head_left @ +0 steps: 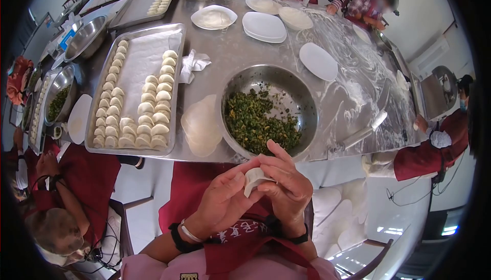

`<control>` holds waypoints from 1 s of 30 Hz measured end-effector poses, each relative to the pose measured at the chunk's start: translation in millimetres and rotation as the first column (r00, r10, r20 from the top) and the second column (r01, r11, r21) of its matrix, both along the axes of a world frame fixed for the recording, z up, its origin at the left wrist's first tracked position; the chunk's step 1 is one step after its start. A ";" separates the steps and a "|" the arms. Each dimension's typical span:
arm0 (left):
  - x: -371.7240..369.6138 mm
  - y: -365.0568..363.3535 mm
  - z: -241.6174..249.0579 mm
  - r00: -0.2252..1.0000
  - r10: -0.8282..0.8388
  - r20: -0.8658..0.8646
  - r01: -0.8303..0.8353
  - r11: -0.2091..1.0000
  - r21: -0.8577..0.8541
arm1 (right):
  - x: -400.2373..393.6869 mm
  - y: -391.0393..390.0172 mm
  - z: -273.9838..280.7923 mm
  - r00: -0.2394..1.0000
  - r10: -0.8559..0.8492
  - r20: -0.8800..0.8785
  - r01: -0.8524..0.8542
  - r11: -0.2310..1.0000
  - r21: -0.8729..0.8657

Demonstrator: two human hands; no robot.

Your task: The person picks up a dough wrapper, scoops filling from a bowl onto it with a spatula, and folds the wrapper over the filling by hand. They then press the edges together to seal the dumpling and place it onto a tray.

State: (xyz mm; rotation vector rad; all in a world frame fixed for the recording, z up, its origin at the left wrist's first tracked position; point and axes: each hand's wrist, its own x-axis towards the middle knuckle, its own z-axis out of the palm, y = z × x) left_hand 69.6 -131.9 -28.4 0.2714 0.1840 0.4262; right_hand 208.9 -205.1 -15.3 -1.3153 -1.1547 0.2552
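Between my two hands, just off the table's front edge, is a pale folded dumpling. My left hand pinches its left side with thumb and fingers. From the right, my right hand closes on it, index finger raised and thumb against the dough. Just beyond my hands stands a steel bowl part-filled with chopped green filling. Left of the bowl lies a stack of round dough wrappers. Farther left, a metal tray bears rows of finished dumplings.
White plates and plates of wrappers stand mid-table, with a crumpled tissue beside the tray. A white-handled tool lies at right on the floury steel tabletop. Co-workers sit at left, right and the far side.
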 end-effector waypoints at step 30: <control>-0.6 17.7 32.6 0.924 -0.067 -0.376 0.242 0.864 0.440 | 17.5 2.6 4.8 0.949 0.184 0.257 -0.156 0.980 -0.125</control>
